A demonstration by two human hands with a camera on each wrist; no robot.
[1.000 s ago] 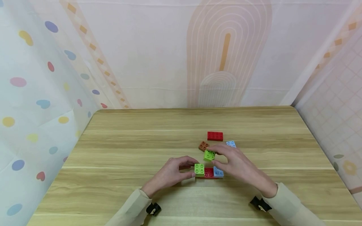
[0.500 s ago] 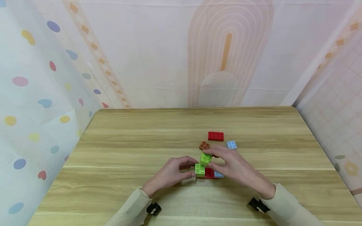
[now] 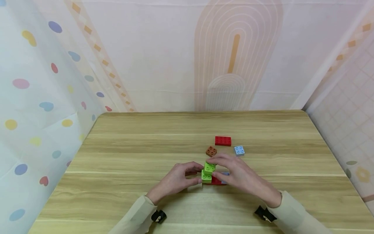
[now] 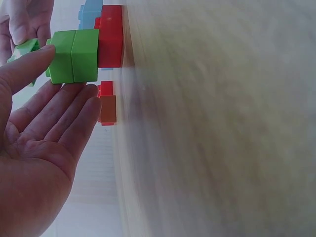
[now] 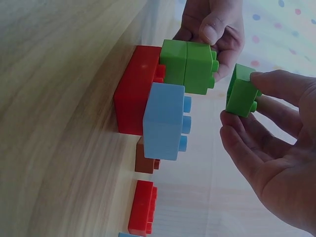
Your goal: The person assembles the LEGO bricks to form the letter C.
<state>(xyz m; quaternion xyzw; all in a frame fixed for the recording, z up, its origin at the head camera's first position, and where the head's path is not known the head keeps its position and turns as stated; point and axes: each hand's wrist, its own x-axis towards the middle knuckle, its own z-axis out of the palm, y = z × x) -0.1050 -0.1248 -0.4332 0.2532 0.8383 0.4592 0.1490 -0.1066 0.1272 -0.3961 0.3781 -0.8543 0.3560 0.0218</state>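
Two green toy bricks (image 4: 74, 57) stand stacked on one end of a long red brick (image 5: 136, 94), which lies on the table. A light blue brick (image 5: 165, 121) sits on that red brick's other end. My left hand (image 3: 182, 177) holds the green stack, thumb on one side and fingers on the other. Between thumb and fingers, my right hand (image 3: 236, 170) pinches a third green brick (image 5: 242, 91). This brick is slightly tilted above the stack, with a gap between them in the right wrist view.
Behind the hands lie a brown brick (image 3: 211, 151), another red brick (image 3: 223, 140) and another light blue brick (image 3: 239, 150). The wooden table (image 3: 131, 143) meets patterned cloth (image 3: 163, 58) at its back and sides.
My right hand has carried the green brick left and toward me, from beside the brown brick to over the green stack. The left hand has stayed at the stack.
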